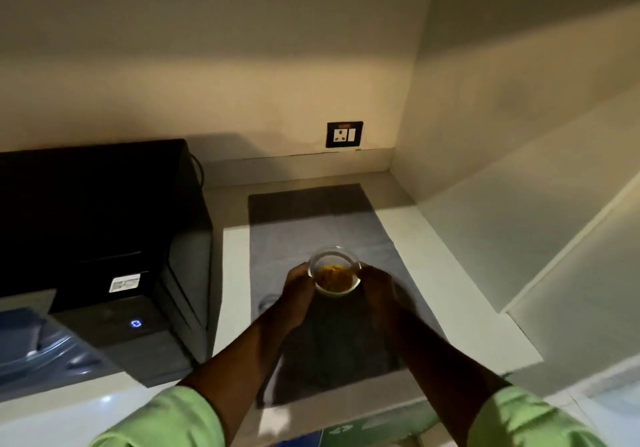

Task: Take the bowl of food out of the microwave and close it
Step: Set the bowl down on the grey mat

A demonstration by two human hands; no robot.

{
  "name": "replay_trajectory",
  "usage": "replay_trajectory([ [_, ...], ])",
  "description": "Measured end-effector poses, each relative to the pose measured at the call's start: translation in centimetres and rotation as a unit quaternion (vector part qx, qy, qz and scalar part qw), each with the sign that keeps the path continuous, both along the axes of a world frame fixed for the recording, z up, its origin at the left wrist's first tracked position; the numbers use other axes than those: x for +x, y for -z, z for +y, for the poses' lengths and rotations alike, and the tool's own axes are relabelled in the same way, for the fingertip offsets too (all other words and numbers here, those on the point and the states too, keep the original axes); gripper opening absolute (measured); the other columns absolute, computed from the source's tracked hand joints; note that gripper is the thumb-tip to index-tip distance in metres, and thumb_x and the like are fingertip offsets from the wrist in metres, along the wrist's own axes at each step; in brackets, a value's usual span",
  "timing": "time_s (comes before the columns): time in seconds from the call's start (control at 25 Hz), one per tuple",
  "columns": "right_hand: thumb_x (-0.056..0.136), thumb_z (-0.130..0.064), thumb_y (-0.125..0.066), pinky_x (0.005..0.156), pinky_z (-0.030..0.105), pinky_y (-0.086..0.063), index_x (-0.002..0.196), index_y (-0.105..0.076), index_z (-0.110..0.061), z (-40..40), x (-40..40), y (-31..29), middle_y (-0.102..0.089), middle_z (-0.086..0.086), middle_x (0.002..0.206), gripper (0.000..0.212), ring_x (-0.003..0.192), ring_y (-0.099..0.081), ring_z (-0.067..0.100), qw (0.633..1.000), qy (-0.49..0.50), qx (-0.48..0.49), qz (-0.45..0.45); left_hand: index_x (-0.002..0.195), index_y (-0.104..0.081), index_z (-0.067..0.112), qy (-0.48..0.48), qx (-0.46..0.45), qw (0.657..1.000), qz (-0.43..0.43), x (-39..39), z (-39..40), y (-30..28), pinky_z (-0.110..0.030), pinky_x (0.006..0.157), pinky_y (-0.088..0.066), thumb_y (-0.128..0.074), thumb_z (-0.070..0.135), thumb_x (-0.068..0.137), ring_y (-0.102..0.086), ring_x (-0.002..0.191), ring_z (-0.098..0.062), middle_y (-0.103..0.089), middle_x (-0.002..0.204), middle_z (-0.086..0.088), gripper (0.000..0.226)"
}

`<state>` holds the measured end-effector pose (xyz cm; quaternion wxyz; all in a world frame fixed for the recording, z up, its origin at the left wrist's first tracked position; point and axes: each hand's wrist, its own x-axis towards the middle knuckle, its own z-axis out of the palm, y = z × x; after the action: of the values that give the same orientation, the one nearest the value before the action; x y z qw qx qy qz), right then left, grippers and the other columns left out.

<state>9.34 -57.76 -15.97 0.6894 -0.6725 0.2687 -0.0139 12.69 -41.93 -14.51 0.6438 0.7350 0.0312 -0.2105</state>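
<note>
Head view — bowl (335, 275) between fingers (300, 275)

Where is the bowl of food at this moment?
In the head view, the glass bowl sits right of centre, held between the left hand and right hand over the grey mat, right of the black microwave.

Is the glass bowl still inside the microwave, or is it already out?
Out. Both hands, left and right, hold the glass bowl over the grey mat, right of the microwave.
</note>
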Motion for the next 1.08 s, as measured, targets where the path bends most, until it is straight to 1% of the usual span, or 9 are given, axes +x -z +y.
replay_trajectory([
  [0.08,0.103,-0.007,-0.050,0.089,0.029,-0.055,0.107,-0.066,0.003,-0.5,0.7,0.8,-0.064,0.025,0.112,0.019,0.093,-0.065,0.025,0.999,-0.001,-0.039,-0.015,0.125,-0.063,-0.004,0.015,0.038,0.999,-0.012,1.7,-0.4,1.0,-0.049,0.102,-0.053,-0.046,0.008,0.099,-0.064,0.120,-0.040,-0.068,0.126,-0.024,0.033],
  [0.2,0.104,-0.007,-0.047,0.112,0.056,-0.045,0.124,-0.063,0.012,-0.3,1.3,2.2,-0.063,0.032,0.128,0.031,0.120,-0.060,0.043,0.998,-0.006,-0.050,-0.047,0.133,-0.061,0.007,0.025,0.041,0.999,-0.012,3.0,-1.0,2.3,-0.049,0.108,-0.050,-0.046,0.011,0.098,-0.063,0.125,-0.034,-0.065,0.136,-0.016,0.038],
  [0.32,0.098,0.007,-0.053,0.106,0.063,-0.048,0.116,-0.067,0.016,-0.7,2.1,2.7,-0.066,0.038,0.120,0.025,0.113,-0.063,0.048,0.998,0.054,-0.026,-0.030,0.113,-0.066,0.032,-0.050,0.012,0.998,-0.023,3.3,-1.8,2.2,-0.037,0.113,-0.041,-0.044,0.026,0.104,-0.057,0.125,-0.022,-0.064,0.130,0.000,0.025],
  [0.4,0.097,0.004,-0.055,0.100,0.058,-0.054,0.108,-0.073,0.009,-0.8,2.7,2.8,-0.072,0.029,0.111,0.022,0.106,-0.066,0.043,0.997,0.052,-0.051,-0.006,0.119,-0.063,0.034,-0.041,0.024,0.998,-0.041,3.4,-1.7,2.6,-0.040,0.117,-0.038,-0.043,0.026,0.105,-0.055,0.129,-0.023,-0.063,0.135,-0.002,0.026],
  [0.56,0.099,-0.005,-0.054,0.072,0.039,-0.054,0.087,-0.075,-0.011,-0.6,2.5,2.3,-0.071,0.016,0.090,0.025,0.082,-0.064,0.024,0.997,0.046,-0.056,0.033,0.143,-0.052,0.010,0.012,0.061,0.998,0.026,3.8,-1.2,2.8,-0.043,0.116,-0.042,-0.045,0.019,0.104,-0.053,0.135,-0.032,-0.057,0.145,-0.015,0.041],
  [0.76,0.105,-0.005,-0.045,0.088,0.036,-0.048,0.116,-0.064,0.014,-0.1,1.2,2.3,-0.064,0.016,0.094,0.030,0.087,-0.060,0.022,0.998,0.023,-0.059,0.008,0.140,-0.053,0.001,-0.009,0.079,0.996,0.047,1.4,0.8,2.0,-0.035,0.103,-0.047,-0.048,0.026,0.104,-0.059,0.124,-0.034,-0.056,0.142,-0.022,0.045],
  [0.88,0.106,-0.009,-0.043,0.087,0.032,-0.051,0.098,-0.068,-0.002,0.4,0.5,0.8,-0.065,0.017,0.098,0.027,0.090,-0.061,0.025,0.997,-0.005,-0.061,0.057,0.137,-0.052,-0.007,-0.052,0.025,0.997,0.057,-0.2,2.0,1.3,-0.048,0.118,-0.039,-0.052,0.010,0.101,-0.052,0.134,-0.044,-0.053,0.143,-0.030,0.039],
  [1.0,0.107,-0.014,-0.042,0.096,0.034,-0.050,0.119,-0.064,0.003,1.2,-0.8,-0.6,-0.064,0.026,0.123,0.031,0.107,-0.063,0.033,0.989,-0.031,-0.094,0.108,0.125,-0.061,0.001,-0.124,-0.055,0.988,0.079,-1.9,2.5,-0.4,-0.041,0.112,-0.043,-0.051,0.009,0.100,-0.062,0.109,-0.032,-0.060,0.119,-0.023,0.028],
  [1.08,0.102,-0.013,-0.046,0.070,0.032,-0.050,0.092,-0.065,-0.013,2.7,-2.7,-1.4,-0.064,0.016,0.092,0.022,0.076,-0.059,0.022,0.992,-0.057,-0.062,0.096,0.130,-0.061,0.006,-0.119,0.000,0.992,0.041,-3.5,3.7,-1.4,-0.039,0.103,-0.047,-0.048,0.022,0.103,-0.061,0.099,-0.027,-0.064,0.116,-0.018,0.034],
])
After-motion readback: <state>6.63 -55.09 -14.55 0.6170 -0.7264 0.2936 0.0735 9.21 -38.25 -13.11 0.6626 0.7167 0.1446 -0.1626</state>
